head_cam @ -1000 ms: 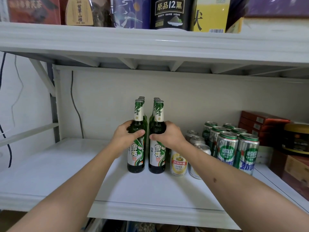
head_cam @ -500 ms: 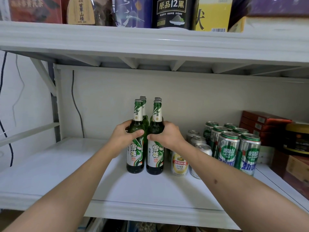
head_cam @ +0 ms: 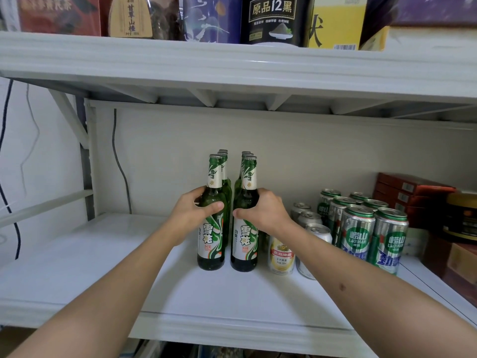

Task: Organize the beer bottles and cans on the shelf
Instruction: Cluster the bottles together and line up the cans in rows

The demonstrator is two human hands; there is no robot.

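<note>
Two bare forearms reach in over the front lip of the white shelf (head_cam: 232, 301), and each hand has a bottle. The left hand (head_cam: 188, 215) is wrapped round the shoulder of the left bottle (head_cam: 211, 228), thumb across the green glass in front, fingers curled behind. The right hand (head_cam: 263, 211) is clamped the same way on the right bottle (head_cam: 244, 233), just right of the left bottle, thumb pointing in across the front. Both bottles stand upright on the shelf with a narrow gap between them, not touching. Each wears a white and green label with large green Chinese characters and a small red stamp below; the neck bands carry the same mark, too small to read further.

Just right of the right bottle stands a gold can (head_cam: 280, 254) with a red banner of Chinese writing. Beyond it, further right, are plain silver cans (head_cam: 313, 236), tops showing. Further right again is a block of green cans (head_cam: 357, 233), printed "LAOSHAN" under white characters, blue writing lower down.

Directly behind the two held bottles, more bottles (head_cam: 223, 161) line up in two rows towards the back wall, only caps and necks showing.

Far right of the bottles, red boxes (head_cam: 410, 192) are stacked beside a dark tub (head_cam: 462, 218).

On the upper shelf (head_cam: 232, 63), above the bottles, packages stand in a row; a black bag (head_cam: 272, 19) reads "12" among Chinese characters, with a yellow box (head_cam: 338, 21) beside it.
</note>
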